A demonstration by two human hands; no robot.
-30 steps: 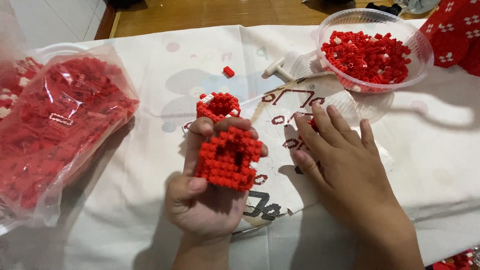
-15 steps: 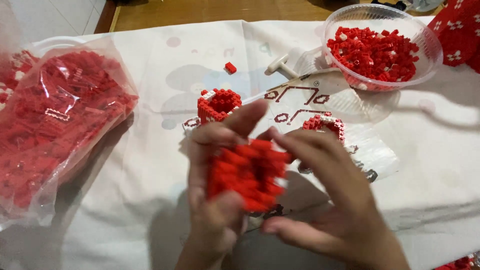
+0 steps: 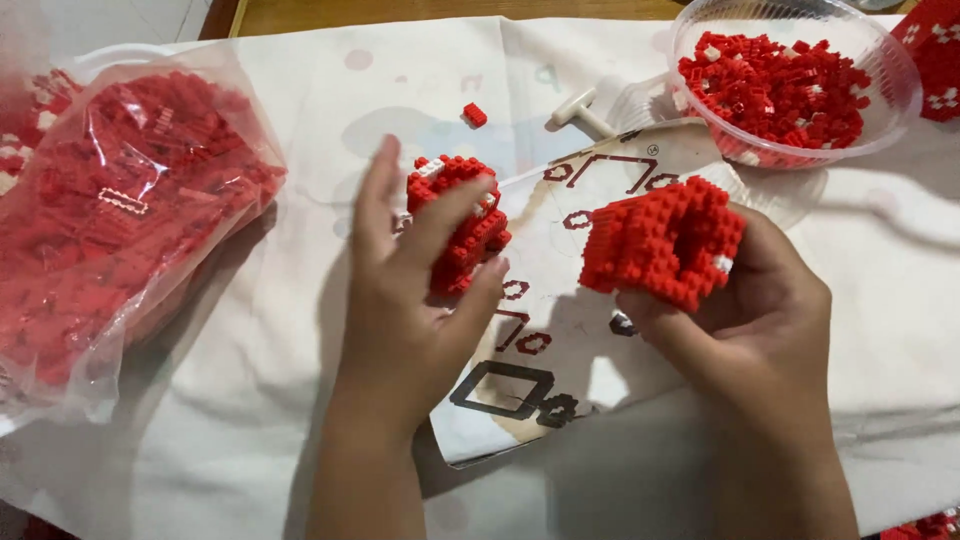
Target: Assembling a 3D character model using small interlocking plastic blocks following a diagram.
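My right hand [image 3: 765, 325] grips a chunky red block build [image 3: 665, 240] with a hollow middle, held just above a printed instruction sheet [image 3: 560, 340]. My left hand [image 3: 405, 300] has its fingers spread over a smaller red brick piece [image 3: 452, 180] that lies on the white cloth [image 3: 300, 110]. The forefinger lies across that piece and the thumb touches its lower right edge. I cannot see a firm hold on it.
A clear plastic bowl [image 3: 690, 30] of loose red bricks stands at the back right. A large clear bag [image 3: 110, 220] full of red bricks lies at the left. One loose red brick [image 3: 474, 114] and a white tool [image 3: 580, 110] lie behind the hands.
The large red build went from my left hand into my right hand and moved right. My left hand let go and reached forward onto the smaller red piece.
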